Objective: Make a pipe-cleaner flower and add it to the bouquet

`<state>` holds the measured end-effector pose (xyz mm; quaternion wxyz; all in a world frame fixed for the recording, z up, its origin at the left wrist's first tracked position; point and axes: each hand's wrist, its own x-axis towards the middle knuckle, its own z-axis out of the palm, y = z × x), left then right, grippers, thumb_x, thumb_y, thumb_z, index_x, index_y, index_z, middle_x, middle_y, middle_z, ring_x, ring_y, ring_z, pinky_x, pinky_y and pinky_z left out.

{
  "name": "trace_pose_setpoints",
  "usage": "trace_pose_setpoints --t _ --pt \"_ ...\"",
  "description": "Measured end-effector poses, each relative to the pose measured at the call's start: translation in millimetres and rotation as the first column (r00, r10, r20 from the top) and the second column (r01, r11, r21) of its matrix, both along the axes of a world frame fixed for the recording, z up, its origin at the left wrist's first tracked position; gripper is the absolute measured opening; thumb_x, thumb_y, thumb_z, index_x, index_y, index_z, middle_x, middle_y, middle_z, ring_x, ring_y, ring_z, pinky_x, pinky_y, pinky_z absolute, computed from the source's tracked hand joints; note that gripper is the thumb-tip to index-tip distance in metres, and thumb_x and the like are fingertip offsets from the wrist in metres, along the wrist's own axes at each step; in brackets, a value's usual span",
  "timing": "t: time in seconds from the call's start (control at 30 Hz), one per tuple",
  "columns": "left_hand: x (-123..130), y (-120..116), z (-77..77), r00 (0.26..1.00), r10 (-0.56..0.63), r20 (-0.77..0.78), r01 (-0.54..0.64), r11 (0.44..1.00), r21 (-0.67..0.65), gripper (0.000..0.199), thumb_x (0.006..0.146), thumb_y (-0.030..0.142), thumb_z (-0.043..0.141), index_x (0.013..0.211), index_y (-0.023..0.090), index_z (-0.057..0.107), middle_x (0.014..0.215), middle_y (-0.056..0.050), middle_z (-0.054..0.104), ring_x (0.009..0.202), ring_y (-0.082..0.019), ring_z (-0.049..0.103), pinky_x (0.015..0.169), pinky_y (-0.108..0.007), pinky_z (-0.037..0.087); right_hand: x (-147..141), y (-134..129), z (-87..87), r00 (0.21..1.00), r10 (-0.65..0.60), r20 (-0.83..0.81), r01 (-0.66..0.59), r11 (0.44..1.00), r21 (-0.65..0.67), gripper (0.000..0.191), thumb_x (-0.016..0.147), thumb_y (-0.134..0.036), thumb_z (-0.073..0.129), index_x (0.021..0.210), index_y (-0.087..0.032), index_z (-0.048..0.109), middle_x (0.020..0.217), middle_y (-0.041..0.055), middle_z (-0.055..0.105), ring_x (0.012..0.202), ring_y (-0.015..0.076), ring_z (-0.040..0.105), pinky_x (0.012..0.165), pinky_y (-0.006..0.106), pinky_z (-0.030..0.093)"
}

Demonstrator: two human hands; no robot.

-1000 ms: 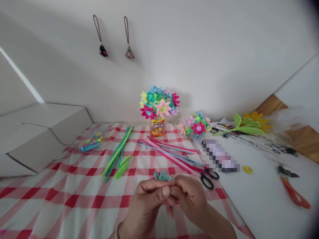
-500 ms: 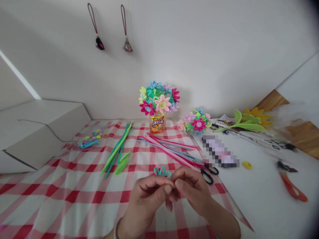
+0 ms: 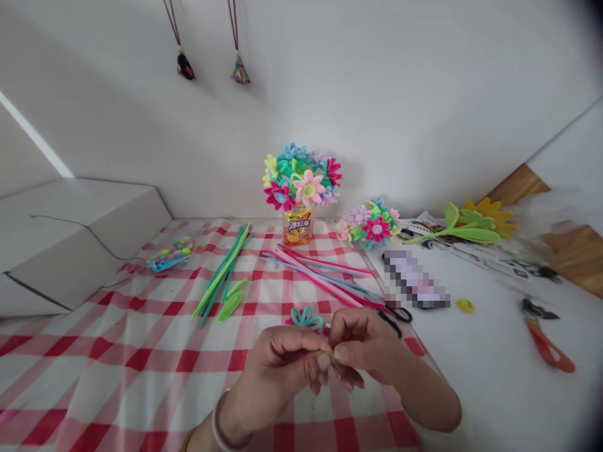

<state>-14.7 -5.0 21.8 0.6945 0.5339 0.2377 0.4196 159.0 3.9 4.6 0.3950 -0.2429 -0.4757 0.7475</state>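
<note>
My left hand (image 3: 287, 361) and my right hand (image 3: 365, 345) meet fingertip to fingertip above the checked cloth (image 3: 188, 389). Both are pinched closed; whatever lies between the fingertips is too small to make out. Just beyond them rests a teal looped pipe-cleaner flower piece (image 3: 306, 317), with a bit of pink at its left. Black-handled scissors (image 3: 400, 312) lie past my right hand, partly covered by it. Pink and blue pipe cleaners (image 3: 325, 273) are spread behind the flower piece. To the left lie green pipe cleaners (image 3: 223, 270) and a bent light-green leaf shape (image 3: 232, 301).
Pipe-cleaner flowers (image 3: 308, 188) stand in a labelled container (image 3: 298, 227) by the wall, with a smaller bunch (image 3: 377, 227) to its right. A white box (image 3: 85, 238) and candy-coloured packet (image 3: 169, 257) are left. A blurred-out phone (image 3: 417, 279), yellow disc (image 3: 466, 306) and orange-handled tool (image 3: 549, 345) lie right.
The view has tilted down slightly, so the background sits higher. My hands stay together, with the right fingers shifted a little and more of the teal flower piece showing.
</note>
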Motion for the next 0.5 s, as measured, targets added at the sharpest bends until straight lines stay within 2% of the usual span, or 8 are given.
trace_pose_setpoints --t 0.1,0.27,0.37,0.5 --pt "-2.0 0.3 1.8 0.998 -0.003 -0.055 0.003 1.0 0.002 0.014 0.076 0.021 0.064 0.065 0.013 0.069 0.054 -0.002 0.057 0.048 -0.008 0.049 0.047 -0.02 0.042 -0.8 0.2 2.2 1.0 0.03 0.0 -0.03 0.998 -0.062 0.02 0.069 -0.023 0.072 0.068 -0.012 0.056 0.054 0.0016 0.066 0.037 0.0086 0.057 0.03 0.013 0.041" --pt "-1.9 0.8 3.7 0.998 0.018 -0.063 -0.018 1.0 0.012 0.011 0.075 0.02 0.065 0.066 0.014 0.07 0.054 -0.002 0.057 0.049 -0.008 0.049 0.047 -0.019 0.042 -3.2 -0.1 4.2 0.999 0.038 -0.002 -0.038 0.993 -0.111 0.019 0.069 -0.022 0.072 0.067 -0.012 0.055 0.055 0.0014 0.067 0.036 0.0088 0.058 0.028 0.012 0.041" --pt "-0.6 0.6 0.3 1.0 0.008 -0.021 -0.008 0.999 -0.034 0.01 0.075 0.018 0.065 0.068 0.014 0.071 0.055 -0.001 0.058 0.049 -0.008 0.051 0.046 -0.018 0.043 -2.0 -0.7 6.2 0.999 0.053 -0.004 -0.053 0.992 -0.115 0.016 0.071 -0.021 0.069 0.068 -0.011 0.057 0.056 0.0018 0.067 0.038 0.0092 0.059 0.029 0.012 0.042" --pt "0.9 -0.5 -5.7 0.996 -0.061 0.062 0.064 0.996 -0.056 0.011 0.078 0.02 0.062 0.077 0.018 0.073 0.061 -0.002 0.063 0.051 -0.009 0.056 0.045 -0.018 0.044 1.5 -1.6 8.8 0.997 0.073 -0.002 -0.073 0.991 -0.108 0.014 0.073 -0.023 0.068 0.071 -0.011 0.06 0.06 0.0038 0.069 0.041 0.0107 0.062 0.034 0.016 0.049"
